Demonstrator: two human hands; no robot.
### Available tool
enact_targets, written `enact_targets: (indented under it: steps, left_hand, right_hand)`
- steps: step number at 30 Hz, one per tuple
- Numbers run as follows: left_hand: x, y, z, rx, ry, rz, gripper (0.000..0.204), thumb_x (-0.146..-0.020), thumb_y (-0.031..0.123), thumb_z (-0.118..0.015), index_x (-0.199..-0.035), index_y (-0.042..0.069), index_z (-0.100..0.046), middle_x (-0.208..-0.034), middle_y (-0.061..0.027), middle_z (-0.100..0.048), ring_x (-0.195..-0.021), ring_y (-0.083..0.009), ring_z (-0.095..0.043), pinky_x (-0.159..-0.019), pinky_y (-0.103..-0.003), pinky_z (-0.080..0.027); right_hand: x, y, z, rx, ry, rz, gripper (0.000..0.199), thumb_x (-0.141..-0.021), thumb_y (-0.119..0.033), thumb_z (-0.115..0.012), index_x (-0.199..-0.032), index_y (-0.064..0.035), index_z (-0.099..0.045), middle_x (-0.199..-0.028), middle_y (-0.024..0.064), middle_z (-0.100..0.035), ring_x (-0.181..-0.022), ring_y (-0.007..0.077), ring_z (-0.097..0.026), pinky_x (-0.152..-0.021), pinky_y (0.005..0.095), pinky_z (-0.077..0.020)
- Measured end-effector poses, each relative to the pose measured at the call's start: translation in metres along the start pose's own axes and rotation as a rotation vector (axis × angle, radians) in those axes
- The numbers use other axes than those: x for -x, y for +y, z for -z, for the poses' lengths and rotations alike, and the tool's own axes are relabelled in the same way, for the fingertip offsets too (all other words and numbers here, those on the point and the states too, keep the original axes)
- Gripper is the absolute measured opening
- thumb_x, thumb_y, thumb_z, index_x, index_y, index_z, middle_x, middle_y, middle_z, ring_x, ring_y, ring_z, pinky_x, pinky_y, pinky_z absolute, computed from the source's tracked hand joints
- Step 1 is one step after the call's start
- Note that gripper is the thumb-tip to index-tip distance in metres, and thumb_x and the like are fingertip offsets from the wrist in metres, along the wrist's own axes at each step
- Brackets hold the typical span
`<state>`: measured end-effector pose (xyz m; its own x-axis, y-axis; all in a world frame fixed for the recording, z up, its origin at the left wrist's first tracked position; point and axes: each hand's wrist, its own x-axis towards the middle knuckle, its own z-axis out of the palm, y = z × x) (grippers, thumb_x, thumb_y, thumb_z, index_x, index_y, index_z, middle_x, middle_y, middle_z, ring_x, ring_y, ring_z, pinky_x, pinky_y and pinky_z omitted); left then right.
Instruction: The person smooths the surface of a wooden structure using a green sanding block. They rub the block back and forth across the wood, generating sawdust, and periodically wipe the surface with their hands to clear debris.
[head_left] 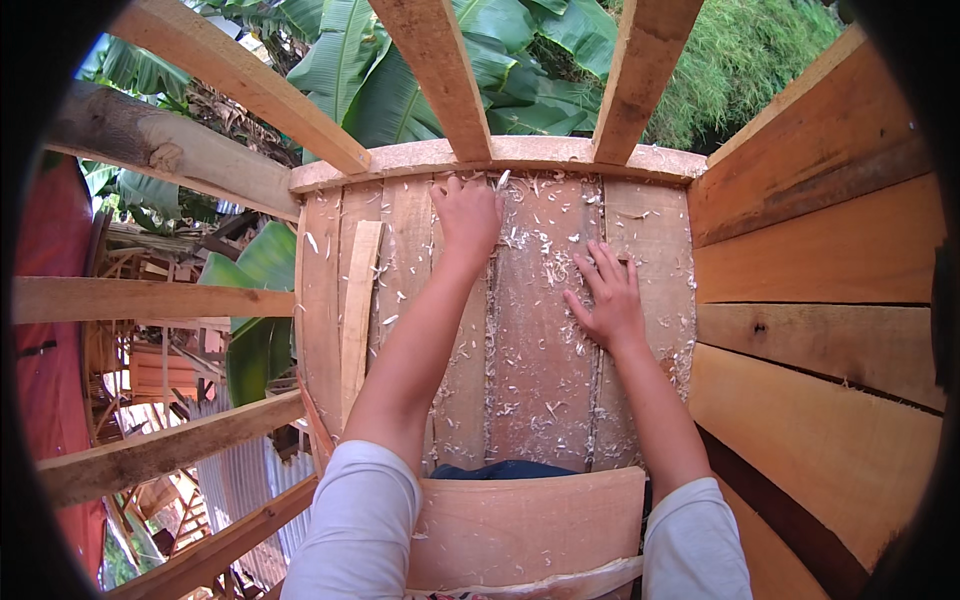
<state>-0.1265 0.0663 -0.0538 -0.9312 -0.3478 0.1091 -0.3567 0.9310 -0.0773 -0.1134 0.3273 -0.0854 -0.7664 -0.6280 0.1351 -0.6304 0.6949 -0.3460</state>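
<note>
Pale wooden planks [545, 370], strewn with curled wood shavings [555, 262], lie beneath both my hands. My left hand [468, 218] reaches to the far end, its bent fingers a little apart just short of the wooden cross rail [420, 158]. A small whitish piece [503, 181] is beside its thumb side; I see nothing held. My right hand [612, 302] rests nearer and to the right, palm down, fingers spread over the planks. Left of my left forearm, a narrow wooden strip [360, 315] lies lengthwise on the planks.
A plank wall [815, 335] rises on the right. Slats [150, 300] with gaps form the left side, and upright posts [440, 80] stand at the far end. A wide board [525, 530] is close to my body. Banana leaves [345, 70] and corrugated sheets [240, 490] show outside.
</note>
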Motion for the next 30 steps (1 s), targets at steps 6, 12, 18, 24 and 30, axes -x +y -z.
enact_targets:
  steps: [6, 12, 18, 24, 30]
  left_hand:
    - [-0.009, -0.006, 0.007, 0.22, -0.107, 0.186, 0.032, -0.083, 0.043, -0.072, -0.093, 0.012, -0.073, -0.09, -0.0061, -0.07, -0.096, -0.0272, -0.059, -0.09, -0.047, -0.034]
    - [-0.003, -0.016, 0.001, 0.381, 0.15, 0.055, 0.03, -0.084, 0.036, -0.071, -0.101, 0.011, -0.068, -0.098, -0.0034, -0.066, -0.101, -0.0258, -0.059, -0.091, -0.046, -0.035]
    - [0.004, -0.024, -0.011, 0.234, 0.164, -0.261, 0.035, -0.087, 0.029, -0.067, -0.116, 0.01, -0.064, -0.114, -0.0047, -0.064, -0.112, -0.0258, -0.055, -0.094, -0.045, -0.038]
    - [0.012, -0.005, -0.012, 0.245, 0.171, -0.446, 0.052, -0.093, 0.038, -0.058, -0.136, 0.009, -0.054, -0.14, -0.0082, -0.054, -0.134, -0.0272, -0.045, -0.114, -0.053, -0.027]
    - [0.019, 0.019, -0.003, 0.011, -0.052, -0.236, 0.06, -0.096, 0.045, -0.052, -0.14, 0.005, -0.051, -0.142, -0.0107, -0.054, -0.138, -0.0243, -0.043, -0.118, -0.059, -0.019]
  right_hand:
    - [0.0, 0.0, -0.001, 0.003, 0.006, 0.003, 0.056, -0.09, -0.047, -0.061, -0.138, -0.0173, -0.054, -0.151, 0.0098, -0.045, -0.144, 0.0242, -0.037, -0.12, 0.0544, -0.0211]
    - [0.0, 0.0, -0.002, 0.005, -0.004, -0.004, 0.057, -0.09, -0.047, -0.061, -0.138, -0.0178, -0.054, -0.151, 0.0092, -0.045, -0.144, 0.0241, -0.037, -0.12, 0.0538, -0.0205]
    - [0.0, 0.0, 0.001, -0.001, -0.015, -0.01, 0.057, -0.09, -0.047, -0.061, -0.139, -0.0182, -0.054, -0.152, 0.0091, -0.044, -0.144, 0.0237, -0.037, -0.12, 0.0539, -0.0202]
    - [0.0, 0.0, -0.001, 0.016, -0.022, -0.008, 0.058, -0.09, -0.047, -0.061, -0.14, -0.0184, -0.053, -0.152, 0.0096, -0.043, -0.144, 0.0234, -0.037, -0.12, 0.054, -0.0209]
    - [0.0, -0.001, 0.0, 0.008, 0.003, 0.01, 0.058, -0.089, -0.046, -0.062, -0.14, -0.0183, -0.053, -0.151, 0.01, -0.045, -0.143, 0.0235, -0.037, -0.119, 0.0543, -0.022]
